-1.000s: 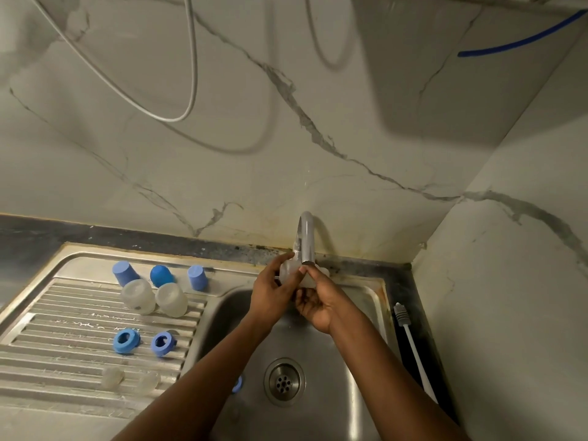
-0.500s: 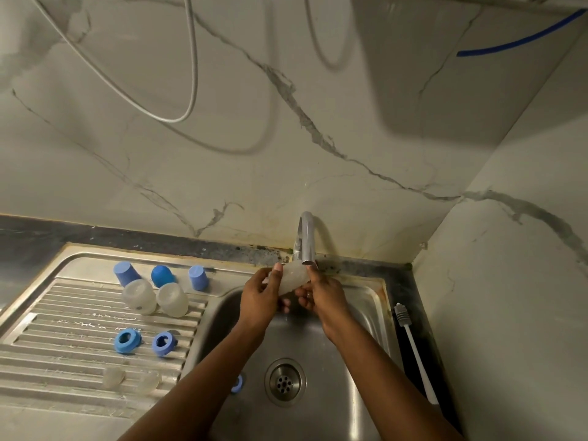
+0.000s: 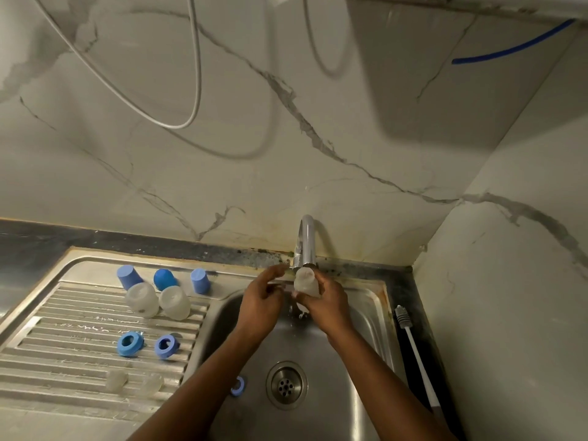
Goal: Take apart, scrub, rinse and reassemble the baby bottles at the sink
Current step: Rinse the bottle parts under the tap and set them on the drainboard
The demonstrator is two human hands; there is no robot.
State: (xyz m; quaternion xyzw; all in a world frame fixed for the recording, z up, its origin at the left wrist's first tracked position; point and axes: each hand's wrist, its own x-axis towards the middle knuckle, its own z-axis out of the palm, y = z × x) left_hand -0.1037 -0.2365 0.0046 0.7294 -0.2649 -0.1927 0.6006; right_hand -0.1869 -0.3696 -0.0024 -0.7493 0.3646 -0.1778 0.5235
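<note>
Rinsing looks to be the step in hand. In the head view, the right hand [image 3: 321, 305] wraps its fingers round a translucent plastic bottle body [image 3: 304, 283], held directly under the spout of the curved chrome tap [image 3: 307, 243], at twelve o'clock from the round steel drain [image 3: 287, 385]. Drops fall below it. The left hand [image 3: 261, 300] sits just beside the bottle at its nine o'clock, fingers loosely bent toward it; whether they touch or pinch anything cannot be told.

On the ribbed steel drainboard [image 3: 63, 313], at nine to ten o'clock from the drain, stand three blue plastic caps [image 3: 164, 279], two upended clear bottle bodies [image 3: 142, 299], two blue screw rings [image 3: 129, 344] and two clear silicone teats [image 3: 152, 382]. A third blue ring [image 3: 238, 386] lies in the stainless sink basin [image 3: 366, 313], near the drain at its nine o'clock. A white-handled bottle brush [image 3: 413, 345] lies on the ledge at three o'clock.

The main risk is the wet, smooth bottle slipping from a one-handed hold and dropping into the basin. Water striking its rim off-centre could splash the rinsed parts. The ring by the drain could be overlooked at reassembly.
</note>
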